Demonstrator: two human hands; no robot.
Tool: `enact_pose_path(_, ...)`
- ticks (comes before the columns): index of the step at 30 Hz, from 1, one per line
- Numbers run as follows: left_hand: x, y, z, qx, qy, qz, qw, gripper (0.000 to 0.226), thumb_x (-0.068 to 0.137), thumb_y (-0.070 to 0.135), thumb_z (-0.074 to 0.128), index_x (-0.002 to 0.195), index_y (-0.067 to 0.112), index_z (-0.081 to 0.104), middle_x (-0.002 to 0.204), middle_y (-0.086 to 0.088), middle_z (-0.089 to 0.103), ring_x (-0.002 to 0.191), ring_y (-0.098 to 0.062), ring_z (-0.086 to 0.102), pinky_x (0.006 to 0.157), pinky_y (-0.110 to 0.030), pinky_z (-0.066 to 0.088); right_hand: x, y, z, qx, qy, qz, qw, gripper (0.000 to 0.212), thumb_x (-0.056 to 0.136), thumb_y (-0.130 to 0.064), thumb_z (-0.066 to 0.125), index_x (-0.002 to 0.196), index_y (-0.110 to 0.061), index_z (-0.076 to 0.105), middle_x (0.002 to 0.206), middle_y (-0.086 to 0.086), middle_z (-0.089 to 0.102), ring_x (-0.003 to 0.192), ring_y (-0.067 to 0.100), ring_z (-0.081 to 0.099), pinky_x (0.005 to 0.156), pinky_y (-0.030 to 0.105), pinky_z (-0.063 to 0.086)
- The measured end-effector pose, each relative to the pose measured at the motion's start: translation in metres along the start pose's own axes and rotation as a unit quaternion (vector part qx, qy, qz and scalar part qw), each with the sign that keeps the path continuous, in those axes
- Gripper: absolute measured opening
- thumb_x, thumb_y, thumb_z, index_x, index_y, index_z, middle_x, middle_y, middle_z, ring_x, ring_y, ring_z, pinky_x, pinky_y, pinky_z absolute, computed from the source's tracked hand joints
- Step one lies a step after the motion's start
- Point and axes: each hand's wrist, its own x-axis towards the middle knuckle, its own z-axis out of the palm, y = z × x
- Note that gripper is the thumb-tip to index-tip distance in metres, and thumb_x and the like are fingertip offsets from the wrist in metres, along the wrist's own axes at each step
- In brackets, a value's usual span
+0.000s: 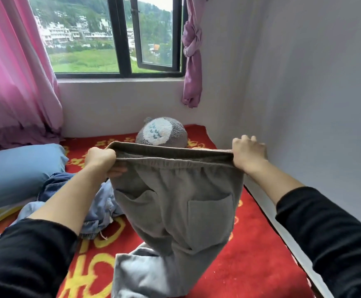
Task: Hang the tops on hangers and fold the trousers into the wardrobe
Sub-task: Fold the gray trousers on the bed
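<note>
Grey trousers [175, 203] with an elastic waistband and back pockets hang in the air above the bed. My left hand [101, 159] grips the left end of the waistband and my right hand [247, 154] grips the right end, stretching it flat between them. The trouser legs drop down and their lower part rests crumpled on the red blanket [250, 244]. A heap of blue denim clothes [93, 203] lies on the bed under my left forearm. No hangers or wardrobe are in sight.
A grey plush toy [161, 132] sits by the far wall behind the trousers. A blue pillow [18, 171] lies at the left. Pink curtains [14, 72] flank the window [115, 35]. A white wall [304, 93] borders the bed on the right.
</note>
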Motion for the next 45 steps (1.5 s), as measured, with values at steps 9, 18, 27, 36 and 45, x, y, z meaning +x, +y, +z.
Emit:
enact_pose_path(9, 0.024, 0.057, 0.009, -0.209, -0.039, 0.005, 0.977, 0.031, 0.094, 0.004, 0.036, 0.115, 0.000, 0.058, 0.106, -0.021, 0.062, 0.080, -0.032, 0.065, 0.053, -0.036, 0.059, 0.055, -0.009, -0.023, 0.666, -0.229, 0.203, 0.681, 0.041, 0.098, -0.022, 0.027, 0.099, -0.007, 0.065, 0.073, 0.016, 0.071, 0.062, 0.028, 0.067, 0.055, 0.036, 0.056)
enact_pose_path(18, 0.120, 0.153, 0.010, -0.139, -0.075, 0.109, 0.981, 0.034, 0.097, 0.016, 0.040, 0.125, 0.006, 0.056, 0.111, -0.017, 0.060, 0.078, -0.035, 0.059, 0.060, -0.040, 0.053, 0.165, -0.055, -0.088, 0.763, -0.134, 0.103, 0.624, 0.039, 0.100, -0.035, 0.031, 0.108, -0.016, 0.064, 0.087, 0.005, 0.072, 0.071, 0.021, 0.067, 0.042, 0.025, 0.050)
enact_pose_path(27, 0.156, 0.252, 0.006, -0.285, -0.076, 0.249, 0.922, 0.048, 0.095, 0.019, 0.049, 0.140, 0.004, 0.039, 0.111, -0.007, 0.057, 0.071, -0.014, 0.057, 0.050, -0.021, 0.044, 0.243, -0.069, -0.158, 0.816, 0.075, -0.026, 0.572, 0.040, 0.101, -0.035, 0.040, 0.128, -0.008, 0.053, 0.117, 0.007, 0.065, 0.098, 0.009, 0.067, 0.084, 0.025, 0.055)
enact_pose_path(36, 0.063, 0.235, 0.024, -0.349, -0.072, 0.309, 0.882, 0.014, 0.093, 0.007, 0.049, 0.105, 0.014, 0.051, 0.103, -0.004, 0.060, 0.103, -0.019, 0.061, 0.083, -0.025, 0.053, 0.205, -0.007, -0.150, 0.773, 0.156, 0.027, 0.614, 0.036, 0.092, -0.029, 0.048, 0.125, -0.018, 0.060, 0.121, 0.002, 0.065, 0.112, 0.019, 0.060, 0.103, 0.038, 0.046)
enact_pose_path(45, -0.034, 0.036, 0.068, -0.295, -0.035, 0.180, 0.938, 0.011, 0.090, 0.002, 0.050, 0.094, 0.011, 0.046, 0.084, -0.008, 0.052, 0.075, -0.015, 0.054, 0.061, -0.019, 0.049, 0.066, 0.040, 0.014, 0.732, 0.025, 0.138, 0.666, 0.039, 0.088, -0.034, 0.045, 0.112, -0.015, 0.069, 0.116, 0.007, 0.068, 0.108, 0.022, 0.063, 0.097, 0.044, 0.049)
